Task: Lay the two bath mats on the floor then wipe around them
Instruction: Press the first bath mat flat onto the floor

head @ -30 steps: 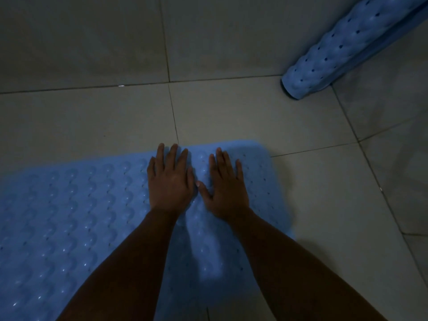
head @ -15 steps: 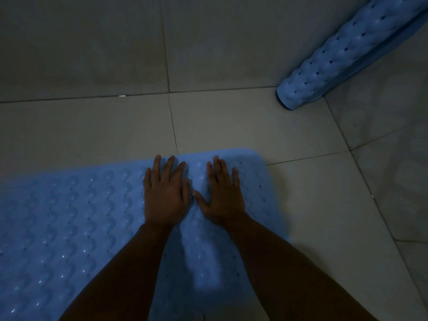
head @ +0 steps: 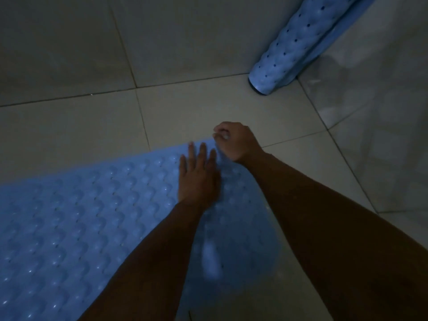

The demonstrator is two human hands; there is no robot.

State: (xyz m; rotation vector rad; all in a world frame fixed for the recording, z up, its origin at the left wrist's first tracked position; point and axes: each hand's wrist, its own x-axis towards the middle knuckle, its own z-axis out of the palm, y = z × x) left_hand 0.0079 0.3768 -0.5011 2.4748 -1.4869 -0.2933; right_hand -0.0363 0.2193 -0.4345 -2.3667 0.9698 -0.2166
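Bath mat [head: 81, 228] is spread flat on the floor [head: 69, 135]. Left hand [head: 196, 179] is still pressed flat, while right hand [head: 234, 141] is now curled, pinching its far corner. Rolled mat [head: 291, 42] is left waiting.

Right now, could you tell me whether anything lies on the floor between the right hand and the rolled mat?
Nothing visible does. Bare floor tiles lie between the right hand, at the corner of the flat mat, and the rolled mat leaning by the wall.
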